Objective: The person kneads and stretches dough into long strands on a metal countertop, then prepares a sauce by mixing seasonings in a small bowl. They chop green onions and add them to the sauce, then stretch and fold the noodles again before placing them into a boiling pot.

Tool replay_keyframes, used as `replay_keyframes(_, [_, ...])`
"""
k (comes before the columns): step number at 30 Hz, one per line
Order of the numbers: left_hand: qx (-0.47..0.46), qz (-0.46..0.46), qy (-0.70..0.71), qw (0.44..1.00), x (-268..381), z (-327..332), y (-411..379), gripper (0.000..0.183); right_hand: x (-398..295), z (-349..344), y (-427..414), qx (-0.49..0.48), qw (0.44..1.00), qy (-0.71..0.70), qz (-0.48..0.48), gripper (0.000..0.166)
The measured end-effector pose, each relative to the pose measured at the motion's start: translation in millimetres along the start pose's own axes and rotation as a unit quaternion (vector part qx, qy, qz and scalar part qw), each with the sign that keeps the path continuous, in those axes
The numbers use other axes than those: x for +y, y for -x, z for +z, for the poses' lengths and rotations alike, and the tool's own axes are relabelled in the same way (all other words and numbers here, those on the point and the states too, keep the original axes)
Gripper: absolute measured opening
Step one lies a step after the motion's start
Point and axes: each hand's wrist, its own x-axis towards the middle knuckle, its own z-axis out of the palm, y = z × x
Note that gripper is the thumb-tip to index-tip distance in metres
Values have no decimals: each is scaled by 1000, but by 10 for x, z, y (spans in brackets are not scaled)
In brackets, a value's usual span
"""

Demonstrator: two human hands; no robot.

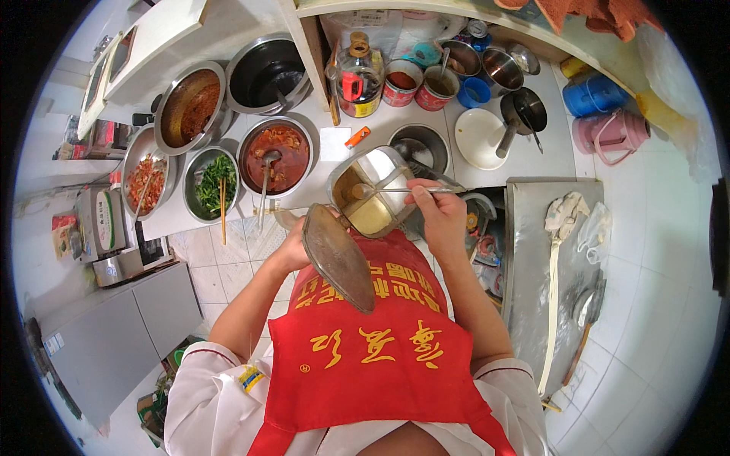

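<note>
My left hand [293,245] is at the hinge side of a divided metal seasoning box [408,219], beside its raised lid [337,259]; the lid hides part of the fingers. White, pale yellow and brown seasonings lie in the box's compartments. My right hand [442,211] grips the handle of a metal spoon [361,191], whose bowl is over the brown and pale yellow compartments. Just beyond the box stands a metal pot [442,149] with white contents. To the left, a steel bowl of red, oily food [290,143] holds a ladle [266,176].
Bowls of chopped greens [217,179], diced red food [149,185] and chili oil [191,108] stand at the left. A white plate [479,139] and a small saucepan [522,108] are at the right. A metal-topped surface [527,256] lies beside my right arm.
</note>
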Motion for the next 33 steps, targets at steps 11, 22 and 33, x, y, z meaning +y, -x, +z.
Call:
replay_keyframes(11, [-1, -92, 121, 988, -272, -521, -12, 51, -47, -261, -107, 152, 941, -298, 47, 20])
replay_keyframes(22, [-50, -33, 139, 989, 95, -263, -44, 38, -115, -794, -195, 68, 998, -7, -6, 19])
replay_keyframes(33, [-26, -18, -28, 999, 705, 835, -749, 27, -66, -1186, -260, 46, 994, 91, -35, 21])
